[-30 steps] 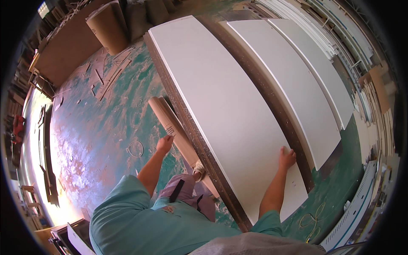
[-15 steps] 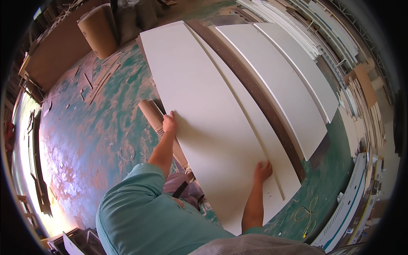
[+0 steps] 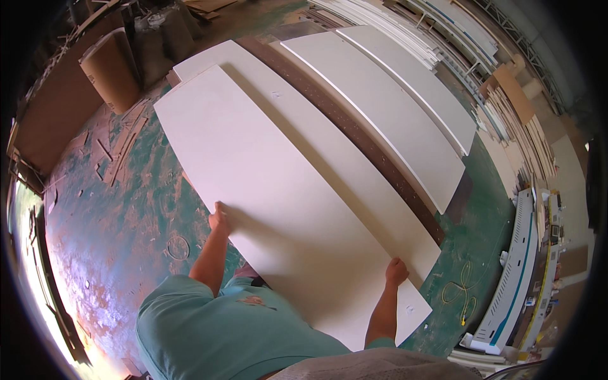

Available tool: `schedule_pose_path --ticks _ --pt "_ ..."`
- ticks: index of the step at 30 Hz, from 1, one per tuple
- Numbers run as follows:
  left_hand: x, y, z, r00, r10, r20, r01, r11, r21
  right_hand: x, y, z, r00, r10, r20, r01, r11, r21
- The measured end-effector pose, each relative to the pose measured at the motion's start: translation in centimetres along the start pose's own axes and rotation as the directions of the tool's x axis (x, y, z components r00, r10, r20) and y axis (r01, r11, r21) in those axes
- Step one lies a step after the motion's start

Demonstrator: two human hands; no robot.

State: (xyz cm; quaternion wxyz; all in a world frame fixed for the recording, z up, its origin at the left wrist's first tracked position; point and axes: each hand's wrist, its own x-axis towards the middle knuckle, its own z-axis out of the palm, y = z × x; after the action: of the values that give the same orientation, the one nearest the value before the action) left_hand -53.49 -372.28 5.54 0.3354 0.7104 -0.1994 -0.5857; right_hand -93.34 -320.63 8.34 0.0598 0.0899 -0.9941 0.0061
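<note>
My left hand (image 3: 219,218) is closed on the left edge of a large white panel (image 3: 272,177), its fingers bent over the rim. Toward the right, my right hand (image 3: 397,271) grips the same panel's opposite long edge near the close end. This panel lies askew over a second white panel (image 3: 316,133), which shows as a strip along the far right side. How far the upper panel is lifted off the lower one I cannot tell.
Two more white panels (image 3: 380,120) (image 3: 418,95) lie beyond a brown board (image 3: 354,126). A large cardboard roll (image 3: 111,73) stands at the far left, near scrap strips (image 3: 126,145) on the green floor. At right are a yellow cable (image 3: 465,291) and a long slotted white unit (image 3: 506,272).
The upper panel has slid left toward my body and turned slightly, baring more of the panel underneath. Both hands moved with it, and the brown roll on the floor is now covered.
</note>
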Motion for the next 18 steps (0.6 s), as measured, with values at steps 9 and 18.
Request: schedule_pose_path --ticks 9,18 --pt "5.9 0.7 0.8 0.906 -0.270 0.325 0.374 0.870 -0.320 0.4 -9.1 -4.3 0.980 -0.043 0.192 0.009 0.984 0.177" --pt "2.6 0.7 8.6 0.788 -0.162 0.594 0.143 0.986 0.080 -8.9 -0.1 -12.3 0.969 0.240 0.063 -0.247 0.908 0.337"
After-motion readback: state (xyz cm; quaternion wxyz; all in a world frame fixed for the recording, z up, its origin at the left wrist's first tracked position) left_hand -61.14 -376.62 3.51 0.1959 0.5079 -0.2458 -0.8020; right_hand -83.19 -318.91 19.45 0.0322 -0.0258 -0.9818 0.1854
